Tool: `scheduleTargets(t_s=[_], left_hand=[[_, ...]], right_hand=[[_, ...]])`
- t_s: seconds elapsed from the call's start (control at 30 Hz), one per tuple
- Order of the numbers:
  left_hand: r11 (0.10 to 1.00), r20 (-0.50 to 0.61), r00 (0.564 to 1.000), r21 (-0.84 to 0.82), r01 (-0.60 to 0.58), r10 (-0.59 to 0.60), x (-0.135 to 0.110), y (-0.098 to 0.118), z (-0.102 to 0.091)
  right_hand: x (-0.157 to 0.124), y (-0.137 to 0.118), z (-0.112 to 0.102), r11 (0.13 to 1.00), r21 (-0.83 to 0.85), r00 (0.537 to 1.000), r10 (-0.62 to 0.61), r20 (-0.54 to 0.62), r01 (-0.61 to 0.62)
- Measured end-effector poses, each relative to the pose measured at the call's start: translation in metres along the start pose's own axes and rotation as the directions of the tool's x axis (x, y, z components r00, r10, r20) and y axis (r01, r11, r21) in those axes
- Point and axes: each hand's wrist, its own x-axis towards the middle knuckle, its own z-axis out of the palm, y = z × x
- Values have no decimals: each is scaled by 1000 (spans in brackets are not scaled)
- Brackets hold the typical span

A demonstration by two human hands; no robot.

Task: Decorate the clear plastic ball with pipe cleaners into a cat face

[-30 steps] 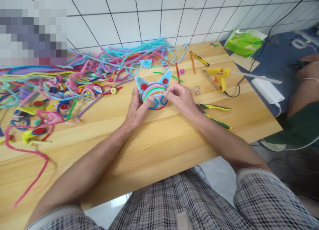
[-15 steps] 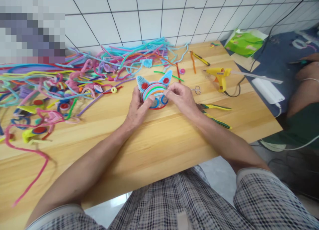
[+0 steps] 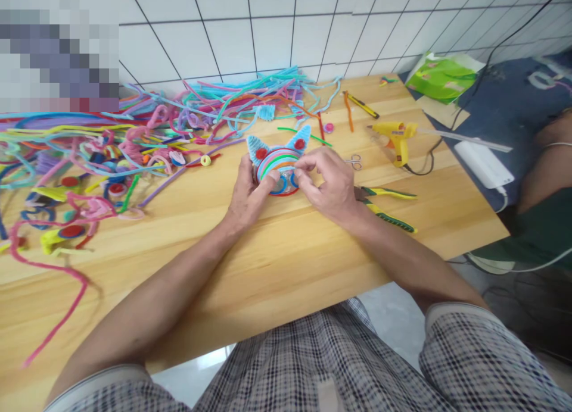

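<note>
A round cat-face craft [image 3: 277, 158] made of coiled coloured pipe cleaners, with two blue ears and red centres, rests on the wooden table [image 3: 277, 257]. My left hand [image 3: 245, 192] grips its left edge, thumb on the lower front. My right hand [image 3: 326, 183] is closed over its right side, fingers pinching at the front near the blue rings. The lower right part of the craft is hidden by my fingers.
A big heap of loose pipe cleaners [image 3: 134, 138] covers the table's left and back. Small scissors [image 3: 354, 160], green-handled pliers [image 3: 386, 206], a yellow glue gun [image 3: 397, 138] and a yellow cutter [image 3: 360, 104] lie right. Another person's arm [image 3: 547, 162] is at far right.
My right hand has slid a little left and down over the front of the craft. My left hand holds as before.
</note>
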Motion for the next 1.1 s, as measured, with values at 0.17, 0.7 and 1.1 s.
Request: scheduleTargets(t_s=[0.17, 0.7, 1.1], left_hand=[[999, 28, 1000, -32, -8, 9, 0, 4, 2], [998, 19, 999, -51, 30, -29, 0, 9, 4], [998, 101, 995, -58, 3, 3, 1, 10, 2]], right_hand=[[0, 1, 4, 998, -67, 997, 27, 72, -22], [-1, 3, 4, 994, -112, 999, -11, 43, 16], [-1, -1, 1, 990, -141, 999, -2, 50, 9]])
